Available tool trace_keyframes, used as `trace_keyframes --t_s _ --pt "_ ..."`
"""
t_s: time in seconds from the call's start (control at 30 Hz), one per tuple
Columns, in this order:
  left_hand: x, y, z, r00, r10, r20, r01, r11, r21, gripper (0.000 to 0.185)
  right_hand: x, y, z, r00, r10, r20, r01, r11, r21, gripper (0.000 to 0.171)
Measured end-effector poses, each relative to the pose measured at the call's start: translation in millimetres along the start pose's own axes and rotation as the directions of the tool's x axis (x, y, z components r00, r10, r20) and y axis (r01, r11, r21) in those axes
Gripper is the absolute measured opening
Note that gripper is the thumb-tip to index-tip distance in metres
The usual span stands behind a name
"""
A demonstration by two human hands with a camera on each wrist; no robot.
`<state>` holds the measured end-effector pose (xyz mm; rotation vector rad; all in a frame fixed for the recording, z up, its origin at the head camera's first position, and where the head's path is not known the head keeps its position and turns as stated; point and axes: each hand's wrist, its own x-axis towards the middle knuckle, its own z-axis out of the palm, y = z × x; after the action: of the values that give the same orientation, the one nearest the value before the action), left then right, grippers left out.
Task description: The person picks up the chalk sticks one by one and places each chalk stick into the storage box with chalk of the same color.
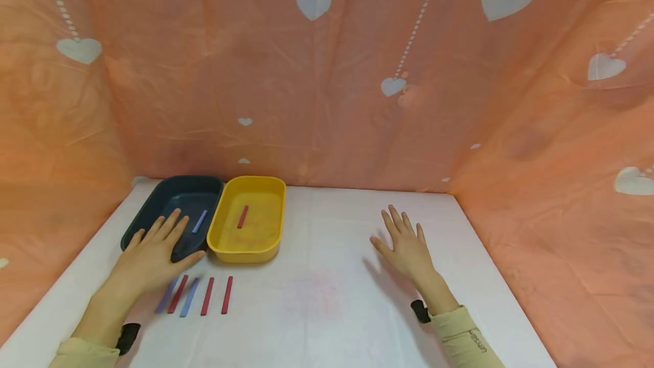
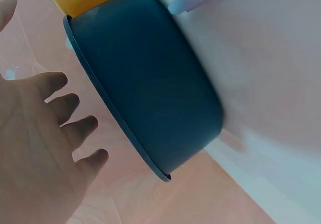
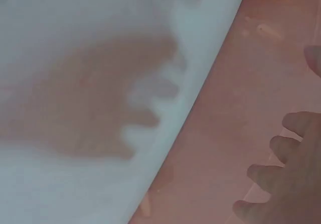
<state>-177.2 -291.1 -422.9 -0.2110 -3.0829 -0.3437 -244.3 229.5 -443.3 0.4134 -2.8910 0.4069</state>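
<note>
My left hand [image 1: 150, 257] hovers palm down with fingers spread, over the near side of a dark blue tray [image 1: 168, 186], holding nothing. A blue chalk stick [image 1: 200, 222] lies inside that tray. Beside it stands a yellow tray [image 1: 263, 214] with a red chalk stick [image 1: 242, 217] in it. In front of the trays several red and blue sticks lie in a row on the table, among them a red stick [image 1: 206, 296] and a blue stick [image 1: 189, 297]. Away to the right, my right hand [image 1: 409, 251] is raised above the table, fingers apart, its shadow [image 3: 100, 98] falling on the white surface.
The white table [image 1: 347, 231] carries a faint pinkish smudge near its middle. Orange sheeting [image 1: 332, 101] with white hearts rises behind the table and along both sides. A dark band sits on each wrist.
</note>
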Motion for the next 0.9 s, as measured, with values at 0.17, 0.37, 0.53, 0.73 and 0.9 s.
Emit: trace_keyframes --t_s 0.17,0.37,0.53,0.73,0.9 --pt "-7.1 -1.7 4.1 0.999 0.032 -0.037 -0.032 0.999 0.005 0.098 8.9 -9.9 -2.4 0.999 -0.027 -0.017 0.027 1.000 0.007 0.078" --pt "-16.7 0.3 2.0 0.990 0.081 -0.111 -0.082 0.997 0.001 0.089 19.4 -26.0 -0.5 0.997 -0.067 -0.031 0.068 0.997 0.033 0.077" --pt "-25.8 0.9 1.3 0.979 0.111 -0.170 -0.113 0.994 -0.005 0.080 26.3 -43.9 1.7 0.994 -0.106 -0.035 0.108 0.992 0.060 0.075" --pt "-39.3 -2.5 9.7 0.917 0.176 -0.358 -0.192 0.981 -0.008 0.069 33.6 -66.4 12.7 0.987 -0.157 -0.024 0.158 0.984 0.079 0.075" --pt "-51.6 -3.1 17.6 0.933 0.083 -0.350 -0.129 0.986 -0.109 0.058 40.1 -84.4 23.9 0.981 -0.194 0.004 0.193 0.977 0.090 0.075"
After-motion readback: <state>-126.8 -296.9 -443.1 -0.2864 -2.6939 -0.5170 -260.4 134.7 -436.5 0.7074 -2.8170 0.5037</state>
